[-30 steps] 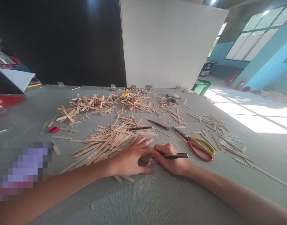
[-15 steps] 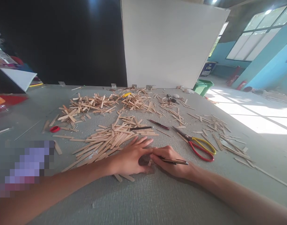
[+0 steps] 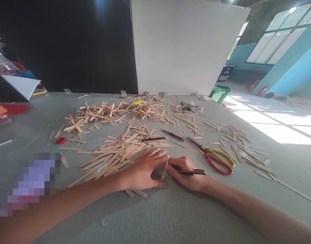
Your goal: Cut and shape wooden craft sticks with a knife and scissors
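Note:
My left hand (image 3: 145, 170) lies low over the table with its fingers spread. Its thumb and index finger span a small wooden craft stick (image 3: 164, 172) at either end, holding it on the tabletop. My right hand (image 3: 185, 173) is closed around a dark pen (image 3: 196, 172), whose back end points right; the writing tip is hidden by the fingers. Those fingers are beside the stick's upper part. Under and beyond my left wrist is a heap of craft sticks (image 3: 127, 147), with a black pen (image 3: 153, 139) lying on its right edge.
Scissors (image 3: 218, 159) with red and yellow handles lie right of my hands. A dark red pen (image 3: 172, 135) is beyond them. More stick piles (image 3: 102, 112) spread across the back and right. A red ring (image 3: 60, 140) lies left. Black and white panels (image 3: 180, 47) close off the table's far side.
My right hand has shifted slightly right and its grip has moved a little, showing more of the craft stick. My left hand stays nearly in place.

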Tool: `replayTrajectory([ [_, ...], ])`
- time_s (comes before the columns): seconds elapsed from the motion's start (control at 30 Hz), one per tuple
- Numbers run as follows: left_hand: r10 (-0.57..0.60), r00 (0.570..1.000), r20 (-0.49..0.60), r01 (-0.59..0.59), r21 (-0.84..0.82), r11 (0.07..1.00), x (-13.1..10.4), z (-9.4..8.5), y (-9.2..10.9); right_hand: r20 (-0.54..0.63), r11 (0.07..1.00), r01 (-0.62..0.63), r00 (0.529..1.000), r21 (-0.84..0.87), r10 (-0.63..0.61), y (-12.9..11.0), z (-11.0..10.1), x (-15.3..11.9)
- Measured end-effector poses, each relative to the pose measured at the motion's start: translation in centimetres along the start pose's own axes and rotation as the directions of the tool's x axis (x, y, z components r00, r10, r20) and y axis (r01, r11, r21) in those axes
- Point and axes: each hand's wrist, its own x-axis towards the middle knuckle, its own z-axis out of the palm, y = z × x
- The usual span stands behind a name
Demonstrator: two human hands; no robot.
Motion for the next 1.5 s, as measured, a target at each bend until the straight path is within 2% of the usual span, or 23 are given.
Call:
replayTrajectory([
  [0.17,-0.013,0.997,-0.073,0.012,-0.018,1.0,0.1,0.2,-0.1,-0.052,0.994,-0.076,0.995,0.082,0.08,0.4,0.1,-0.2],
  [0.33,-0.006,0.972,-0.235,-0.02,-0.108,0.994,0.1,-0.3,0.8,-0.103,0.976,-0.098,0.987,0.195,0.12,0.6,0.0,-0.3],
  [0.43,-0.13,0.98,-0.151,0.079,-0.305,0.949,-0.1,-1.2,1.8,-0.048,0.968,-0.083,0.994,0.236,0.098,-0.3,-0.9,-0.2],
  [0.53,-0.235,0.968,-0.093,0.154,-0.52,0.84,-0.5,-2.5,2.8,-0.031,0.961,-0.12,0.991,0.25,0.132,-1.9,-2.6,-0.1],
  [0.6,-0.261,0.961,-0.088,0.145,-0.644,0.751,-0.9,-3.5,3.6,-0.091,0.957,-0.091,0.989,0.276,0.12,-3.2,-3.8,-0.2],
  [0.67,-0.251,0.96,-0.124,0.088,-0.716,0.693,-1.5,-4.6,4.6,-0.147,0.948,0.013,0.988,0.319,0.036,-4.3,-5.0,-0.3],
  [0.77,-0.228,0.959,-0.166,0.025,-0.754,0.656,-2.6,-6.1,6.1,-0.142,0.906,0.084,0.99,0.416,-0.026,-5.8,-6.3,-0.8],
  [0.97,-0.231,0.958,-0.171,0.017,-0.767,0.641,-4.5,-7.3,8.2,-0.053,0.747,0.003,0.998,0.665,0.044,-8.0,-7.4,-1.1],
  [1.07,-0.235,0.959,-0.158,0.029,-0.771,0.636,-4.9,-7.3,8.5,-0.07,0.723,-0.024,0.993,0.691,0.1,-8.4,-7.3,-0.9],
  [1.2,-0.256,0.952,-0.168,0.042,-0.757,0.652,-4.7,-7.0,8.4,-0.14,0.822,-0.069,0.974,0.565,0.178,-8.0,-6.5,-1.1],
  [1.3,-0.273,0.946,-0.177,0.053,-0.744,0.667,-4.5,-6.9,8.3,-0.146,0.946,-0.136,0.972,0.295,0.185,-7.9,-5.8,-1.6],
  [1.37,-0.291,0.943,-0.16,0.08,-0.74,0.668,-4.3,-6.9,8.3,-0.168,0.996,-0.093,0.981,0.011,0.094,-8.2,-5.4,-2.0],
  [1.4,-0.302,0.941,-0.15,0.095,-0.742,0.664,-4.3,-7.0,8.3,-0.172,0.991,-0.039,0.985,-0.129,0.017,-8.4,-5.3,-2.1],
  [1.5,-0.327,0.935,-0.137,0.119,-0.748,0.653,-4.3,-7.0,8.3,-0.159,0.91,0.116,0.968,-0.398,-0.193,-9.0,-5.1,-2.5],
])
